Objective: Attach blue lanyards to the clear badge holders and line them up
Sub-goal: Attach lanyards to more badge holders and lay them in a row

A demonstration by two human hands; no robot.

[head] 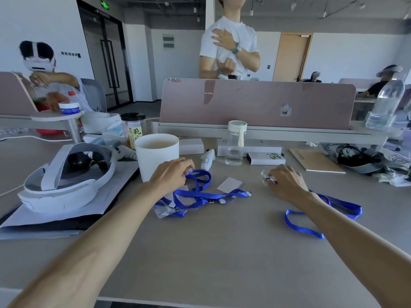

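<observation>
A tangle of blue lanyards (200, 192) lies on the grey desk with several clear badge holders (229, 184) among them. My left hand (171, 174) pinches the top loop of one lanyard in that heap, just in front of the white cup. To the right, my right hand (287, 182) grips a clear badge holder (264, 175) by its blue clip end. The lanyard (311, 221) fixed to that holder runs under my right forearm and loops across the desk.
A white cup (156, 152) stands right behind my left hand. A white headset (66, 174) lies on papers at the left. A small clear bottle (234, 143), boxes, a notebook (315, 161) and a pink divider (255, 103) line the back. A person stands beyond the divider.
</observation>
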